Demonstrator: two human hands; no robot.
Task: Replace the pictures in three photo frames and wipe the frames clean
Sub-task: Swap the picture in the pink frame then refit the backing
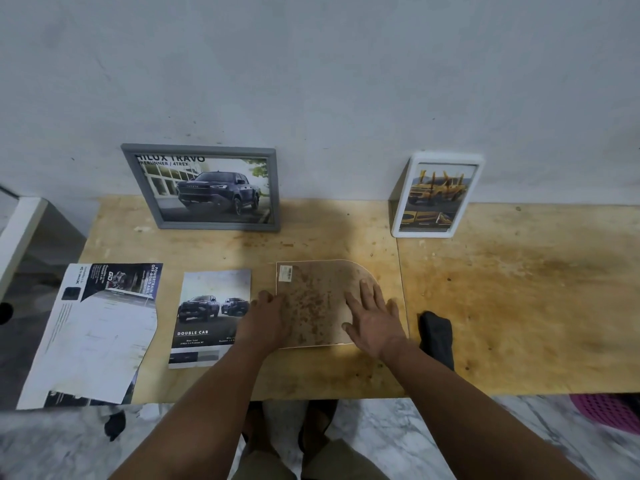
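Two frames lean on the wall at the back of the table (519, 289): landscape frame (202, 187) left, portrait frame (437, 195) right. In front lies a backing board (317, 299), brochure (207, 317) to its left, cut sheet (97, 334) farther left, cloth (437, 336) right.

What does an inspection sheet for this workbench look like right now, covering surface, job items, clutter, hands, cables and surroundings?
Surface: wooden table, stained and speckled.
Job's things: grey frame and white frame lean against the wall; spotted backing board lies flat; double cab print beside it.
Clutter: cut brochure sheet; dark cloth.
Hands: left hand at the board's left edge; right hand flat on it.
Cables: nothing seen.
Surroundings: marble floor, pink basket.
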